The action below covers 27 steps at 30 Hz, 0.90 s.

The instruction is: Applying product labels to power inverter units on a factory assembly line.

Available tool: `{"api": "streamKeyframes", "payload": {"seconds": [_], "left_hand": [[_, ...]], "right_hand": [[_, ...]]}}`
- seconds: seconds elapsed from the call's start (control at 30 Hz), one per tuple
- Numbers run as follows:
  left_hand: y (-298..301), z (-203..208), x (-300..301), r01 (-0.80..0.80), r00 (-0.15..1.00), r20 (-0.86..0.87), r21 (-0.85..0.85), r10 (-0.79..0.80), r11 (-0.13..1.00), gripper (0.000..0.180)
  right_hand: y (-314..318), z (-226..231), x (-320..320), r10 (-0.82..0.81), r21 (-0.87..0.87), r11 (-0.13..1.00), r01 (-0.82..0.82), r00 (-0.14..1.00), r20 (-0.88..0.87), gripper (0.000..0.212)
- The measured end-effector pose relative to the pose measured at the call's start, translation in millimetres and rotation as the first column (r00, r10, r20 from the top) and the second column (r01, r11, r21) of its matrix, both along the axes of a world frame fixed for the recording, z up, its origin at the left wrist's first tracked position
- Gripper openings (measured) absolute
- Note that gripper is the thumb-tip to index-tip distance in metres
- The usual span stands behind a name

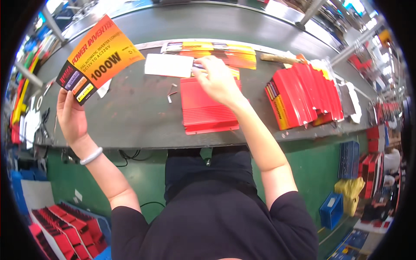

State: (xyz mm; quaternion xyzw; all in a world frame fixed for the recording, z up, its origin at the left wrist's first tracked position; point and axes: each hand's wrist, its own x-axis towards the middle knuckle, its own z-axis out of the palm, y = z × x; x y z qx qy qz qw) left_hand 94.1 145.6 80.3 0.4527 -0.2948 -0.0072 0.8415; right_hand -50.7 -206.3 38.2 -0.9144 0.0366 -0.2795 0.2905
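My left hand (71,113) is raised at the left, its thumb and fingers closed on the lower corner of an orange-yellow printed label (106,54) with a dark band. In front of me a red ribbed metal case (208,108) lies flat on the workbench. My right hand (214,78) reaches over the far end of this case, fingers curled together. Its fingertips are by the right end of a white rectangular sheet (168,65); whether they pinch something small is hidden. Behind that hand, several orange-yellow labels (242,56) lie spread out.
Several red cases (303,95) stand in a leaning row on the right of the workbench (130,117). A wooden-handled tool (277,58) lies behind them. Small scraps (170,97) are left of the flat case. A conveyor belt (186,21) runs beyond; a blue crate (331,211) is on the floor.
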Motion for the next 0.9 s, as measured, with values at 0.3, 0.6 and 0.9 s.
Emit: {"api": "streamKeyframes", "payload": {"seconds": [0.3,0.6,0.9], "left_hand": [[33,-52,-35,-0.005,0.985,-0.171,-0.077,-0.009,0.997,0.028],[-25,-67,-53,0.151,0.961,-0.223,-0.074,-0.164,0.986,0.026],[-80,-77,-58,0.401,0.842,-0.31,-0.191,-0.442,0.896,0.033]], "right_hand": [[63,-21,1,-0.088,-0.324,0.945,-0.039,0.926,-0.367,0.076],[75,-29,-48,0.205,-0.301,0.912,-0.278,0.946,-0.251,0.063],[51,-28,-80,0.475,-0.287,0.799,-0.528,0.847,-0.238,0.048]]}}
